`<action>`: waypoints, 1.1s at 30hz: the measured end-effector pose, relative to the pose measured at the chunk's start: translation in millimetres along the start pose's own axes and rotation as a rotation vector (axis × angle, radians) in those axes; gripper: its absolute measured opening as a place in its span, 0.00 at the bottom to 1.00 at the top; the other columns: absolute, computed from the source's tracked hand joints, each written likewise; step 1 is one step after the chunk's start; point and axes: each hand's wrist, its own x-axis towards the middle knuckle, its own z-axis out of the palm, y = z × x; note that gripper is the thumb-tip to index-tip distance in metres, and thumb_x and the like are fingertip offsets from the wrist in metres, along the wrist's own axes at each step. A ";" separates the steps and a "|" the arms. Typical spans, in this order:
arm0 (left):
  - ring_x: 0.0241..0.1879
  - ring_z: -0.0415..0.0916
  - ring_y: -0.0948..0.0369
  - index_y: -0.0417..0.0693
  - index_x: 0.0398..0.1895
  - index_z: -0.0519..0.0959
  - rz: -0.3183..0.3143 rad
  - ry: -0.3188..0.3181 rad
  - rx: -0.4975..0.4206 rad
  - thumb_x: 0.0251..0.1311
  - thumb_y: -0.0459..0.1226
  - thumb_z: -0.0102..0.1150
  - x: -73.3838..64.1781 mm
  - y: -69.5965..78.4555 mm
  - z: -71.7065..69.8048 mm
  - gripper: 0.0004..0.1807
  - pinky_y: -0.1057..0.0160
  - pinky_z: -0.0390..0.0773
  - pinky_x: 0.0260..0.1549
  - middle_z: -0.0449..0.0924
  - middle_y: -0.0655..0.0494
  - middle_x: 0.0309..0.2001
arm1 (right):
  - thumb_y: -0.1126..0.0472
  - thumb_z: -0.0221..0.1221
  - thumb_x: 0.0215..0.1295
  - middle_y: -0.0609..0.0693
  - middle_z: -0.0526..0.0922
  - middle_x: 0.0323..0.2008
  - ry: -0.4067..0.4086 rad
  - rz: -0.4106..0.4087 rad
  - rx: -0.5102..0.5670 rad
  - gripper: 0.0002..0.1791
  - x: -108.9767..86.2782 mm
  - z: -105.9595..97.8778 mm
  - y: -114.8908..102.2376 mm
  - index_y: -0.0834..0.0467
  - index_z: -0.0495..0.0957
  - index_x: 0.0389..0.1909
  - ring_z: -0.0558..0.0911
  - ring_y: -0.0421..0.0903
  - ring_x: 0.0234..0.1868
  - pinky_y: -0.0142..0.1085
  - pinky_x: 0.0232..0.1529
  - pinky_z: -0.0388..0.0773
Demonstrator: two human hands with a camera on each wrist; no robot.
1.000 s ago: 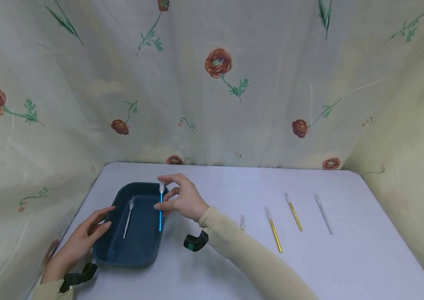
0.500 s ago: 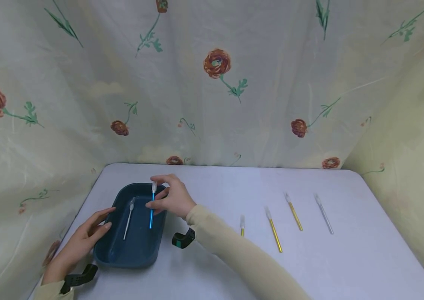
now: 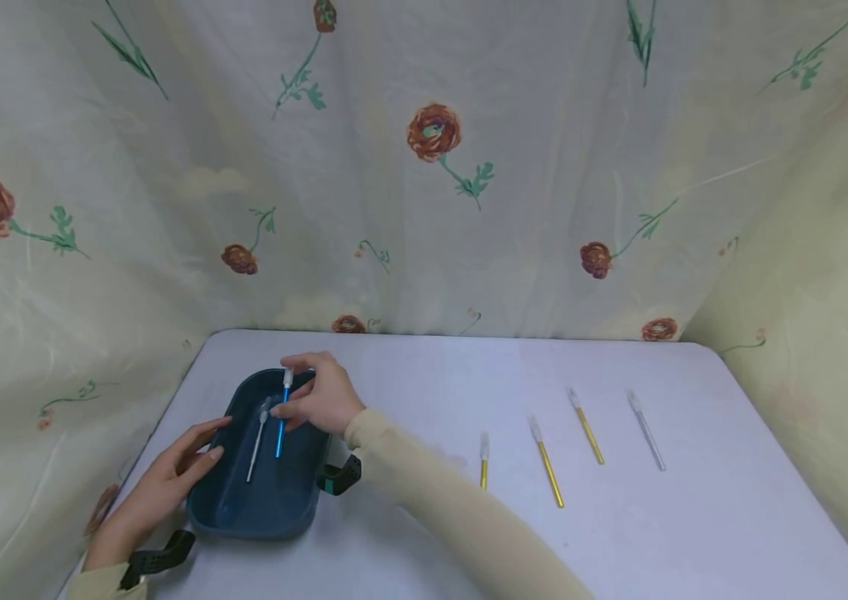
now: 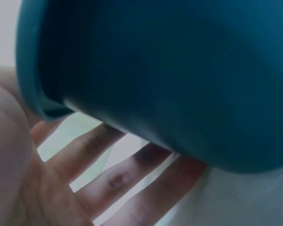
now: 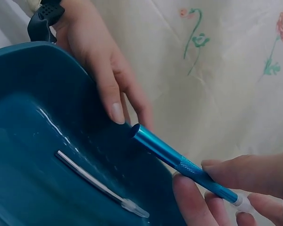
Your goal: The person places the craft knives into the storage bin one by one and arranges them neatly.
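Observation:
A blue craft knife [image 3: 280,434] with a knurled barrel and a clear cap is pinched between the thumb and fingers of my right hand [image 3: 323,394]. It points steeply downward over the dark blue-green tray [image 3: 258,523]. Inside the tray lies a silver craft knife [image 3: 254,454], also capped, just left of the blue one. My left hand [image 3: 161,487] holds the tray's left rim, its thumb over the edge. In the left wrist view, the left fingers [image 4: 118,179] reach along the outer wall; the thumb tip is hidden there.
Right of the tray, several capped craft knives lie apart on the white table [image 3: 431,375]: a partly covered gold one [image 3: 484,471], two more gold ones [image 3: 549,475] and a silver one [image 3: 650,437]. My right sleeve [image 3: 454,500] crosses the table. A flowered curtain [image 3: 514,250] closes off the back.
My right hand has carried the blue craft knife leftward, from the tray's right rim to over its interior near the silver one. The left hand has stayed on the rim.

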 end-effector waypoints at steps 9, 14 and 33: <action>0.69 0.57 0.32 0.60 0.77 0.57 -0.006 -0.014 -0.009 0.71 0.59 0.48 -0.3 -5.7 -0.2 0.36 0.32 0.64 0.60 0.50 0.37 0.76 | 0.80 0.70 0.49 0.56 0.70 0.52 0.021 0.063 -0.055 0.37 8.0 17.2 8.3 0.65 0.73 0.63 0.85 0.49 0.25 0.42 0.27 0.85; 0.68 0.59 0.33 0.61 0.77 0.57 -0.006 -0.025 -0.002 0.71 0.59 0.47 -0.1 -5.3 -0.9 0.35 0.32 0.65 0.59 0.50 0.36 0.76 | 0.77 0.71 0.50 0.55 0.72 0.53 0.045 0.128 -0.096 0.35 9.6 24.7 12.2 0.64 0.75 0.62 0.85 0.51 0.22 0.47 0.30 0.85; 0.67 0.60 0.33 0.62 0.77 0.57 0.015 -0.017 -0.015 0.74 0.55 0.47 -1.4 -2.5 -3.3 0.32 0.31 0.65 0.59 0.50 0.37 0.76 | 0.73 0.74 0.48 0.61 0.69 0.61 0.088 0.212 -0.320 0.35 30.2 46.7 42.4 0.64 0.76 0.60 0.85 0.43 0.29 0.32 0.31 0.83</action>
